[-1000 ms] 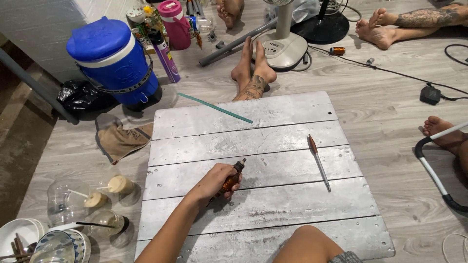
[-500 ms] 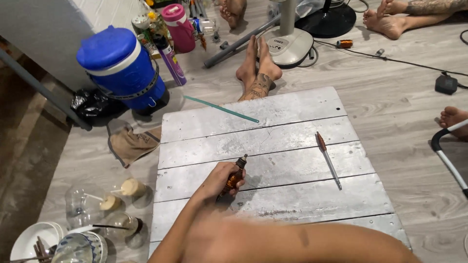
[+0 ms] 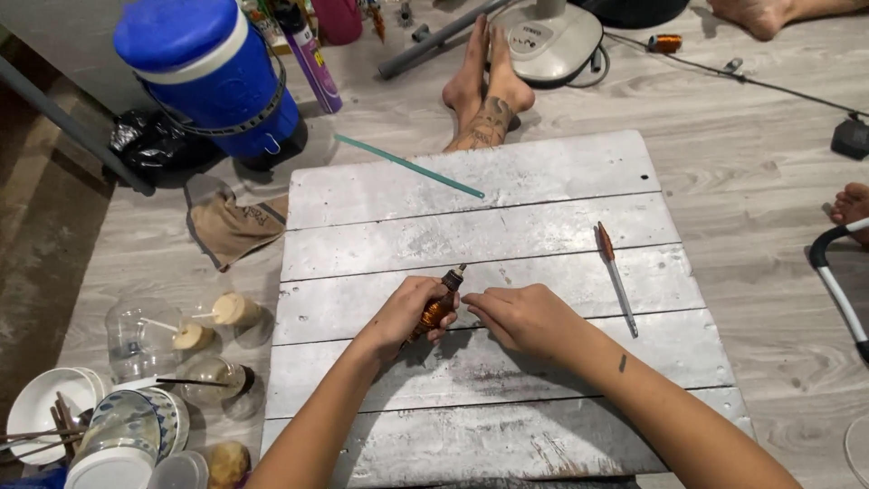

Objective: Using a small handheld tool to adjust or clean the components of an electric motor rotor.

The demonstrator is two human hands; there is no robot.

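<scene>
My left hand (image 3: 405, 312) grips a short brown-and-orange pen-like tool (image 3: 440, 304) over the middle of a silver-painted plank board (image 3: 507, 226). The tool's dark tip points up and to the right. My right hand (image 3: 520, 317) rests on the board just right of the tool, its fingertips touching the tool's lower part. A long thin tool (image 3: 616, 277) with a brown handle and a metal shaft lies on the board to the right. A thin green stick (image 3: 407, 165) lies across the board's far left corner.
A blue water cooler (image 3: 213, 77) and a black bag (image 3: 154, 145) stand at the far left. A brown cloth (image 3: 235, 222) lies beside the board. Plastic cups (image 3: 145, 330), bowls (image 3: 41, 412) and jars crowd the near left. Another person's bare feet (image 3: 484, 86) rest beyond the board, by a fan base (image 3: 552, 36).
My right hand has come in from below and now touches the tool held by my left hand. The view has dropped closer to the board.
</scene>
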